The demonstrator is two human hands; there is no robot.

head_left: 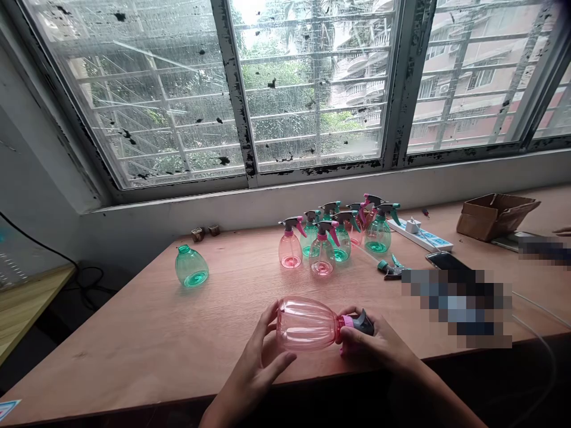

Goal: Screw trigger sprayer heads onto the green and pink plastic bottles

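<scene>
A clear pink spray bottle [307, 324] lies on its side above the table's front edge, its base to the left and its spray head to the right. My left hand [256, 359] is cupped about the base, fingers at the far side and thumb below. At the other end, my right hand [379, 339] is closed round the pink collar and the dark grey spray head [363, 323]. Part of the trigger is hidden by the right hand. Left of the hands, a green bottle [191, 267] stands upright without a spray head.
Several pink and green spray bottles [322, 258] with heads stand grouped beyond my hands. Right of them are a loose green-and-black spray head [392, 269], a white power strip [422, 235], a phone [450, 264] and a cardboard box [491, 220]. A person's fingers show at the right edge.
</scene>
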